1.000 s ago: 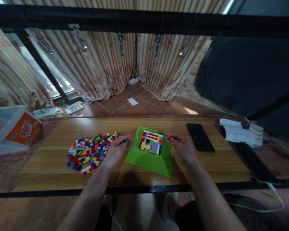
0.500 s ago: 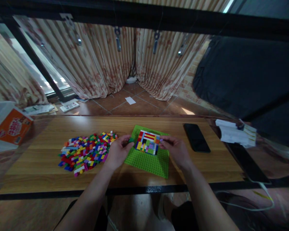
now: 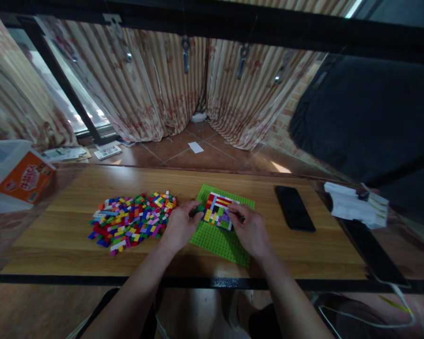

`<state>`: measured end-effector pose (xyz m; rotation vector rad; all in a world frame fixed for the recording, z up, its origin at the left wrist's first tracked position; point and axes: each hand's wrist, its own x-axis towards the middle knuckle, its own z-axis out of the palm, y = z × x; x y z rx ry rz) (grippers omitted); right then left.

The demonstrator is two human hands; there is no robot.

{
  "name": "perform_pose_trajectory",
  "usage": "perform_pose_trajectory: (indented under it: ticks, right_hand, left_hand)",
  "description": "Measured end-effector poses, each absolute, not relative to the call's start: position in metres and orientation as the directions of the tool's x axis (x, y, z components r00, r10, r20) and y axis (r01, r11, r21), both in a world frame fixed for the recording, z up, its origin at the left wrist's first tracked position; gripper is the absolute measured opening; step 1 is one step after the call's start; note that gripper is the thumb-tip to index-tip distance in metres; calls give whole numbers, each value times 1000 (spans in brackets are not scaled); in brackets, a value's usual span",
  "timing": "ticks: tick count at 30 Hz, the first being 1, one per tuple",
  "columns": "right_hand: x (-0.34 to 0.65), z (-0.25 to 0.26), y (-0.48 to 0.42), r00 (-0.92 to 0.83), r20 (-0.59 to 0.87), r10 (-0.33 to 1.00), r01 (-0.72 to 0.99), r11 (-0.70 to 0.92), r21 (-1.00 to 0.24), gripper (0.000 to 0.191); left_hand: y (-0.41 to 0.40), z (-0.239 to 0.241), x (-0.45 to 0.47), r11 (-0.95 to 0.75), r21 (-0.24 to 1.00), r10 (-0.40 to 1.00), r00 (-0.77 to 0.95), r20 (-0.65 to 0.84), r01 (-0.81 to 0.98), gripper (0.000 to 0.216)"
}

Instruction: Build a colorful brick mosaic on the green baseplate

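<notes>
On the desk [image 3: 304,249], my left hand [image 3: 180,227] pinched a green brick [image 3: 198,208] left of the mosaic [image 3: 217,211] — right hand [image 3: 250,229] opposite, grip unclear.

Both forearms reach forward and converge. Left hand [image 3: 179,226] palm-down, fingertips pinched together. Right hand [image 3: 250,229] palm-down, fingers curled, tips pointing down. Hands near, not touching.

The right hand [image 3: 250,230] covers the near corner of the multicoloured brick mosaic [image 3: 217,207]. What the fingers [image 3: 191,207] of the left hand [image 3: 178,229] pinch is too small to tell. Far left of them, the clear plastic box [image 3: 0,153] is cut off.
</notes>
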<state>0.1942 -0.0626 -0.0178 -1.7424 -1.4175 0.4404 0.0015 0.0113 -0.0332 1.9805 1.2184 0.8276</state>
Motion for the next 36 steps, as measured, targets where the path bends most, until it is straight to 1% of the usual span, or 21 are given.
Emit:
perform_pose_trajectory:
  ticks: [4, 8, 11, 14, 17, 21, 25, 28, 33, 36]
  right_hand:
    - [195, -20, -62, 307, 231, 923, 665, -35, -746, 23]
    - [200, -19, -63, 306, 269, 913, 702, -26, -711, 23]
    - [204, -17, -65, 306, 282, 910, 687, -6, -726, 22]
    - [203, -15, -67, 297, 290, 910, 639, 36, -768, 21]
    - [189, -12, -69, 251, 318, 914, 609, 107, -786, 20]
    - [151, -10, -72, 94, 342, 935, 644, 205, -737, 18]
    - [112, -14, -72, -32, 321, 947, 680, 256, -687, 21]
    - [91, -19, -64, -67, 309, 949, 695, 267, -668, 22]
    - [68, -29, -41, -47, 314, 948, 685, 259, -681, 22]
    - [57, -33, -30, -28, 300, 954, 698, 233, -677, 22]
  left_hand:
    - [10, -32, 1, -332, 809, 917, 369, 154, 485, 24]
    - [9, -32, 1, -336, 808, 916, 368, 159, 485, 24]
    - [9, -31, 1, -343, 801, 913, 376, 161, 490, 24]
    - [7, -28, -1, -349, 783, 912, 379, 158, 514, 25]
    - [5, -25, -4, -362, 760, 911, 378, 166, 540, 26]
    - [3, -22, -15, -387, 732, 908, 368, 199, 560, 29]
    - [8, -17, -40, -345, 729, 935, 283, 214, 591, 33]
    - [15, -12, -65, -299, 732, 954, 206, 218, 612, 28]
    - [27, -10, -107, -205, 687, 977, 100, 191, 698, 23]
    - [29, -12, -123, -200, 661, 978, 107, 179, 723, 24]
